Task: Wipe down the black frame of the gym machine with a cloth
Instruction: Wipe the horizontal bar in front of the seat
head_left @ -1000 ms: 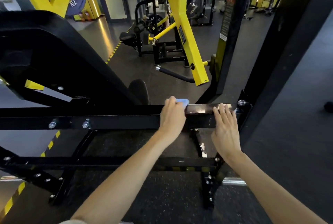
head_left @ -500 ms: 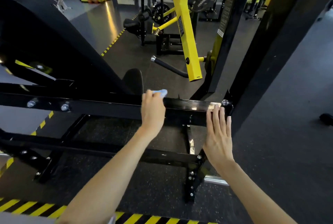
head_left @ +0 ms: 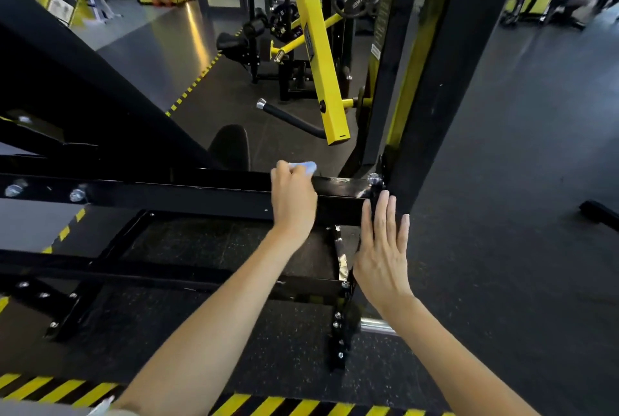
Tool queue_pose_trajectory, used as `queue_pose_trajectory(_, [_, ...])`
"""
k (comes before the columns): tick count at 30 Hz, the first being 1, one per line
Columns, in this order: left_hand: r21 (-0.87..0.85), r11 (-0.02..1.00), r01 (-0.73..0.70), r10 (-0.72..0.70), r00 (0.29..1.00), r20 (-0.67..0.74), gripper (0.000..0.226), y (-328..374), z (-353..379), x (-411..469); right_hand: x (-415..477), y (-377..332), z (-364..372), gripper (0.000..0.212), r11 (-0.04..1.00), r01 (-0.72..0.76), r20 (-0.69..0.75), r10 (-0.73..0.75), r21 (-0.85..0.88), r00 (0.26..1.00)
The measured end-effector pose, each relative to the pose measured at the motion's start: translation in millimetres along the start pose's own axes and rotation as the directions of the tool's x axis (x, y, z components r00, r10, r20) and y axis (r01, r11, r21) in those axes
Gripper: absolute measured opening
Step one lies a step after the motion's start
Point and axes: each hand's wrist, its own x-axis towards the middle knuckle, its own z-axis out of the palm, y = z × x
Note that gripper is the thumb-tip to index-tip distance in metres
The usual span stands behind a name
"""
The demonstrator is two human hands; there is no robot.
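Nearest, yellow-and-black hazard tape (head_left: 301, 409) crosses the rubber floor, and both bare forearms reach forward over it. The right hand (head_left: 382, 248) is spread flat with straight fingers; its fingertips lie over the right end of the black crossbar (head_left: 167, 194), just below a bolt (head_left: 374, 178), though whether they press on the metal or only hover is unclear. Slightly farther on, the left hand (head_left: 293, 201) curls over the top of that crossbar and grips a pale blue cloth (head_left: 304, 167), which peeks out beyond the knuckles on the bar's upper face. A lower rail (head_left: 167, 273) runs parallel beneath, and the black upright (head_left: 452, 80) rises where the crossbar ends. Beyond stands a yellow plate-loaded machine (head_left: 315, 47). The step in hand looks like wiping the crossbar's top near its right end. The next move probably calls for steady downward pressure while sliding the cloth along the bar, then turning it onto the front face and around the bolt heads.
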Motion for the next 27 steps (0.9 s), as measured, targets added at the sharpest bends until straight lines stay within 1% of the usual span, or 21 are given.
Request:
queue_pose_trajectory(3, [-0.060, 0.986, -0.153, 0.159, 0.981, 0.115, 0.030, 49.0, 12.8, -21.5, 0.9, 5.0, -1.4, 0.079, 1.000, 0.014, 0.036, -0.013, -0.020, 0.999])
queue_pose_trajectory(5, [-0.091, 0.970, -0.224, 0.236, 0.960, 0.152, 0.026, 45.4, 11.0, -23.4, -0.6, 8.6, -1.9, 0.075, 0.999, 0.031, 0.041, -0.029, -0.028, 0.999])
queue_pose_trajectory(6, [-0.097, 0.964, -0.246, 0.259, 0.953, 0.155, 0.029, 34.4, 7.9, -19.8, -1.3, 10.5, -2.2, 0.075, 0.999, 0.036, 0.046, -0.034, -0.032, 0.998])
queue_pose_trajectory(8, [-0.053, 0.967, -0.249, 0.254, 0.957, 0.138, 0.037, 12.0, 2.8, -11.6, -1.9, 13.6, -3.6, 0.075, 0.997, 0.053, 0.045, -0.050, -0.048, 0.998])
queue_pose_trajectory(9, [-0.033, 0.975, -0.218, 0.221, 0.967, 0.131, 0.037, 8.0, 2.0, -5.7, -1.8, 14.8, -4.4, 0.074, 0.996, 0.061, 0.037, -0.059, -0.059, 0.998])
queue_pose_trajectory(11, [-0.023, 0.988, -0.153, 0.154, 0.979, 0.130, 0.028, 19.7, 2.6, 2.4, -1.1, 16.1, -5.8, 0.073, 0.995, 0.067, 0.038, -0.064, -0.073, 0.997])
queue_pose_trajectory(12, [-0.024, 0.988, -0.150, 0.152, 0.979, 0.138, 0.022, 31.5, 2.3, -1.4, -1.3, 16.3, -5.9, 0.072, 0.995, 0.066, 0.041, -0.063, -0.075, 0.997])
queue_pose_trajectory(14, [-0.054, 0.975, -0.217, 0.224, 0.957, 0.185, 0.017, 47.3, 3.4, -20.7, -2.3, 16.2, -5.4, 0.069, 0.996, 0.063, 0.029, -0.061, -0.070, 0.998])
queue_pose_trajectory(16, [-0.080, 0.941, -0.330, 0.339, 0.916, 0.216, 0.022, 43.1, -0.1, -40.5, -2.4, 15.4, -5.3, 0.067, 0.996, 0.057, 0.016, -0.056, -0.066, 0.998])
queue_pose_trajectory(17, [-0.070, 0.934, -0.352, 0.358, 0.908, 0.220, 0.026, 36.6, -3.2, -42.9, -2.3, 15.0, -5.8, 0.068, 0.996, 0.057, 0.024, -0.056, -0.065, 0.998])
queue_pose_trajectory(18, [-0.047, 0.940, -0.337, 0.339, 0.916, 0.212, 0.028, 31.9, -6.2, -37.9, -2.1, 15.1, -6.6, 0.068, 0.995, 0.063, 0.027, -0.061, -0.072, 0.998])
queue_pose_trajectory(20, [-0.008, 0.971, -0.237, 0.234, 0.954, 0.188, 0.022, 34.9, -6.9, -18.0, -1.0, 16.0, -9.4, 0.061, 0.994, 0.076, 0.017, -0.074, -0.085, 0.997])
queue_pose_trajectory(22, [0.012, 0.984, -0.176, 0.170, 0.965, 0.199, 0.018, 47.7, -8.7, -11.3, -1.1, 16.4, -10.4, 0.060, 0.994, 0.078, 0.015, -0.077, -0.078, 0.997])
queue_pose_trajectory(23, [0.008, 0.981, -0.193, 0.187, 0.959, 0.212, 0.019, 52.0, -9.6, -16.2, -1.6, 16.3, -9.9, 0.062, 0.995, 0.077, 0.015, -0.076, -0.069, 0.997])
queue_pose_trajectory(26, [0.000, 0.942, -0.336, 0.324, 0.906, 0.271, 0.032, 46.4, -16.2, -45.7, -3.1, 15.6, -9.4, 0.072, 0.997, 0.064, 0.019, -0.063, -0.050, 0.998])
queue_pose_trajectory(27, [-0.002, 0.936, -0.351, 0.339, 0.901, 0.272, 0.035, 40.3, -18.7, -45.6, -2.7, 15.9, -9.8, 0.073, 0.997, 0.066, 0.010, -0.065, -0.043, 0.998])
